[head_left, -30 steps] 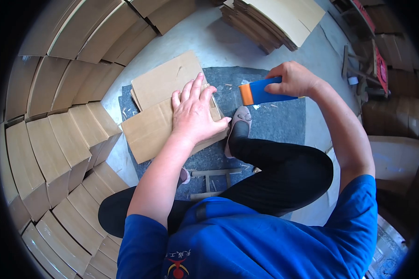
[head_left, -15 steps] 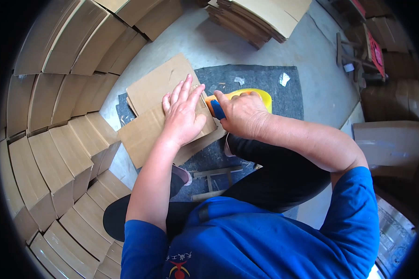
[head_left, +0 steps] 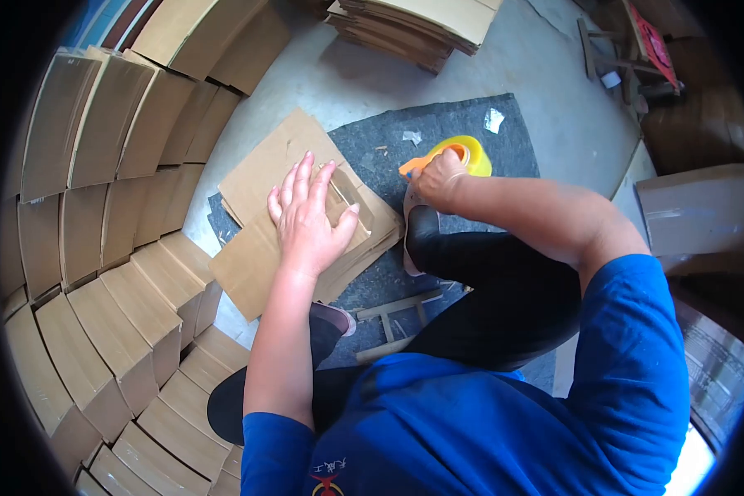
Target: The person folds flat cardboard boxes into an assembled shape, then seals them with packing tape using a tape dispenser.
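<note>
My left hand (head_left: 308, 217) lies flat with spread fingers on a folded piece of cardboard (head_left: 246, 269). That piece rests on more flat cardboard sheets (head_left: 260, 165) on the floor. To the right, my right hand (head_left: 441, 182) is wrapped round an orange tape dispenser (head_left: 413, 168) carrying a large roll of yellow tape (head_left: 478, 159). The dispenser is held above the dark mat, apart from the cardboard. Part of its handle is hidden by my fingers.
Rows of cardboard boxes (head_left: 99, 331) stand stacked along the left. A pile of flat cardboard (head_left: 422, 25) sits at the top. Under the work lies a dark mat (head_left: 372, 132) with scraps on it. A small wooden frame (head_left: 397, 322) is near my feet.
My right hand has moved the tape dispenser away from the cardboard's edge, to the right. My left hand stays flat on the cardboard. The whole view has shifted slightly.
</note>
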Motion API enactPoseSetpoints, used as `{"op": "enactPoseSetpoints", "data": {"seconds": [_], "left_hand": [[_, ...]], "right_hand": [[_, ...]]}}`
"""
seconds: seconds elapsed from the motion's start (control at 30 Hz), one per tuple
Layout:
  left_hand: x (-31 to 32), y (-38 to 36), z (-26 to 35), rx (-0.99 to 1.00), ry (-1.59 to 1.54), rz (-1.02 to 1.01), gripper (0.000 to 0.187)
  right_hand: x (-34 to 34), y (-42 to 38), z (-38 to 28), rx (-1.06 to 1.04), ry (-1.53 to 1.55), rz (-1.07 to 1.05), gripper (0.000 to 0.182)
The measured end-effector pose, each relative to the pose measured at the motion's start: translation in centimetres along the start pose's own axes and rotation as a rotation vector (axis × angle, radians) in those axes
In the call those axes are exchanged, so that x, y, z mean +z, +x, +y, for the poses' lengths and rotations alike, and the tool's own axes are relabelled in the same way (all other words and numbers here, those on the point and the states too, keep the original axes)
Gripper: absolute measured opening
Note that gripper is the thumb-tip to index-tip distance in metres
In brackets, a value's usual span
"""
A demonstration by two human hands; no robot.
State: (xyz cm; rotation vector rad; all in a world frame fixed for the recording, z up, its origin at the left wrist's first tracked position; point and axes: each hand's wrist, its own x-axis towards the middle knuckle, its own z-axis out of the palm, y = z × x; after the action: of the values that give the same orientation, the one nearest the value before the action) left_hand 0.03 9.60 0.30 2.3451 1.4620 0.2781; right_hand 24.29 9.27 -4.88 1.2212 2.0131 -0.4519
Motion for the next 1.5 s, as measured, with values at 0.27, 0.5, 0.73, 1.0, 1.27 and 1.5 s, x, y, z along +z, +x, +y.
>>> {"op": "enactPoseSetpoints", "data": {"seconds": [0.27,0.5,0.73,1.0,1.27,1.5], "left_hand": [[-0.5,0.4,1.1,-0.022,0.045,-0.03,0.08],[0.6,-0.1,0.1,-0.004,0.043,0.029,0.056],[0.7,-0.4,0.0,-0.024,-0.056,0.155,0.051],[0.8,-0.4,-0.1,-0.044,0.004,0.147,0.05],[0.9,-0.8,0.0,0.005,-0.06,0.391,0.041],[1.4,-0.8,-1.3,-0.121,-0.473,0.666,0.019]], "right_hand": [[14.1,-1.4,6.5,0.302,0.182,0.265,0.067],[20.6,0.9,-0.2,0.442,0.366,0.223,0.063],[0.9,3.1,-2.1,-0.028,1.331,0.953,0.043],[-2.6,8.9,-8.8,-0.291,1.588,1.025,0.051],[2.6,13.4,-9.3,-0.068,1.491,0.911,0.051],[4.5,13.3,-6.8,0.273,1.293,0.857,0.052]]}}
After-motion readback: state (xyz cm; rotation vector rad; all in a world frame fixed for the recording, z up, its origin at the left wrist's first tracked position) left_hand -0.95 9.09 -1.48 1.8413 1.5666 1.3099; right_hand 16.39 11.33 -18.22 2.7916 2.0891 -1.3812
